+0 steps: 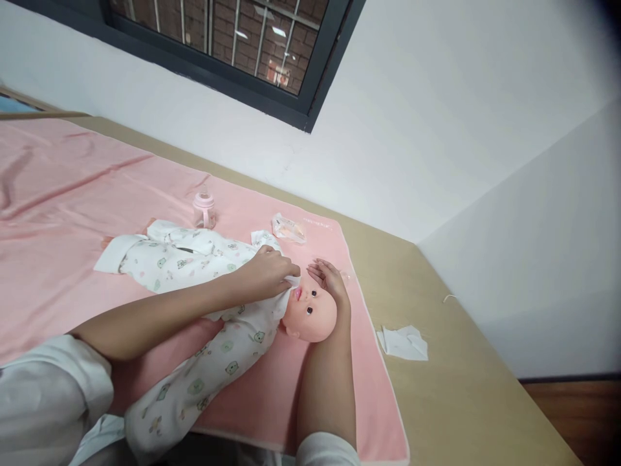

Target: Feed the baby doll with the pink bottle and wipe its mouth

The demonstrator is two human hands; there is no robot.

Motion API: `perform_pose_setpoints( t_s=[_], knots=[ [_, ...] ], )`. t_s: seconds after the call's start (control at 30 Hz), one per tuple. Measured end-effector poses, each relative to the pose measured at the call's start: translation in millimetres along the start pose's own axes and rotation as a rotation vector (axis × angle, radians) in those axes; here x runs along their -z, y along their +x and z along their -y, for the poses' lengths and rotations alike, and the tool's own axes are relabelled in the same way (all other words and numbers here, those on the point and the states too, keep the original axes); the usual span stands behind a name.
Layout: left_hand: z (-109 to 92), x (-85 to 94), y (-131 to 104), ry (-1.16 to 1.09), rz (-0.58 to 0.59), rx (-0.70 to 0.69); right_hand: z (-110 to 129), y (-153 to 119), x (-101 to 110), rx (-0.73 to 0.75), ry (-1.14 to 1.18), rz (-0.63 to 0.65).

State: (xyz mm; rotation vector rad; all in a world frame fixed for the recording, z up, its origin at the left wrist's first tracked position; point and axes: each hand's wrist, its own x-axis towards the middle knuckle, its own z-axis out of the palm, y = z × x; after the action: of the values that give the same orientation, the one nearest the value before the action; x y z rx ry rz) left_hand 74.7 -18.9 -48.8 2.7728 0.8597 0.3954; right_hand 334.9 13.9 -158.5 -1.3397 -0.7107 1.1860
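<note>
A bald baby doll (pixel 317 317) lies on its back, its head toward the right. It wears a white outfit (pixel 179 262) printed with small animals; one long sleeve (pixel 198 382) stretches toward me. My left hand (pixel 269 273) is closed on a piece of white cloth (pixel 292 281) by the doll's mouth and chin. Whether that cloth is the outfit's collar or a separate piece, I cannot tell. Beside the far side of the doll's head, my right hand (pixel 330 281) has its fingers stretched out and holds nothing; its wrist is against the head.
A pink baby bottle (pixel 204 210) with handles stands beyond the doll's legs. Near it lies a clear plastic packet (pixel 288 228). A pink sheet (pixel 310 414) covers much of the wooden table (pixel 451 388), where a crumpled white tissue (pixel 405 343) lies at right. A barred window is above.
</note>
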Motion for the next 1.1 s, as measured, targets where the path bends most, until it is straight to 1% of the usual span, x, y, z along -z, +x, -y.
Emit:
perform_pose_setpoints(
  t_s=[0.23, 0.47, 0.7, 0.87, 1.0, 1.1],
  knots=[
    [0.2, 0.2, 0.6, -0.038, 0.005, -0.006, -0.7, -0.4, 0.9, 0.018, -0.006, -0.014],
    [0.1, 3.4, 0.0, -0.09, 0.007, -0.007, -0.8, -6.1, -0.9, 0.105, 0.012, -0.021],
    [4.0, -1.8, 0.9, -0.125, -0.03, -0.03, -1.6, -4.7, -1.2, 0.099, 0.013, -0.03],
    [8.2, -5.2, 2.7, -0.147, -0.078, -0.038, -2.1, -3.9, -0.5, 0.092, 0.019, -0.027],
    [8.7, -3.0, 3.0, -0.202, -0.106, -0.049, -2.5, -3.6, -0.3, 0.086, 0.013, -0.047],
    [5.9, 0.5, 1.9, -0.268, -0.105, -0.088, -1.6, -2.9, -0.8, 0.066, 0.001, -0.051]
  ],
)
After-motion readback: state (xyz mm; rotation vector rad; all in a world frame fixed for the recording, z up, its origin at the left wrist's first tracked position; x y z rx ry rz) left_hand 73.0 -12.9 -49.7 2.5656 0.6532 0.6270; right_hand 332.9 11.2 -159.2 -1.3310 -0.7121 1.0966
